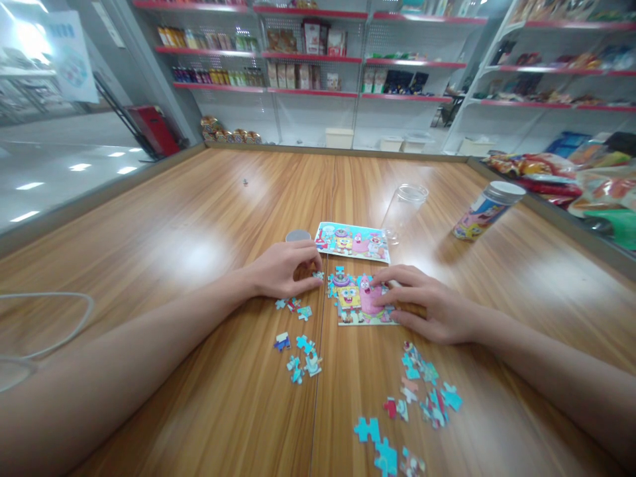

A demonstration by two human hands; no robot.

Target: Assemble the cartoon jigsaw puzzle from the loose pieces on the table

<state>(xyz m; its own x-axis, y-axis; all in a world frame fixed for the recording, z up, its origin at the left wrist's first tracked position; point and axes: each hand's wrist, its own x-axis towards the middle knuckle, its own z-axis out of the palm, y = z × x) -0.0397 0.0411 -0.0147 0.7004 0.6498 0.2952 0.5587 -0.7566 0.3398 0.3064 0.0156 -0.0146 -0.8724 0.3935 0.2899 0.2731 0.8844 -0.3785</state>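
A partly joined jigsaw puzzle [349, 298] with a yellow and a pink cartoon figure lies flat on the wooden table. My right hand [430, 301] rests at its right edge, fingers spread, fingertips touching the pink figure. Left of the puzzle, my left hand [285, 268] pinches a small puzzle piece [318, 275] between thumb and fingers. Just behind the puzzle is a printed picture card [352, 242] with matching figures. Loose pieces [305, 313] lie below my left hand, with more blue ones [312, 358] nearer me. Another scatter of pieces [437, 404] sits in front of my right hand.
A clear jar [401, 209] stands behind the card, and a grey round lid [298, 236] is beside it. Farther right is a printed canister [487, 211]. A tiny object [245, 182] lies far left. Snack bags [546, 175] border the right edge; a white cable [74, 331] loops at left.
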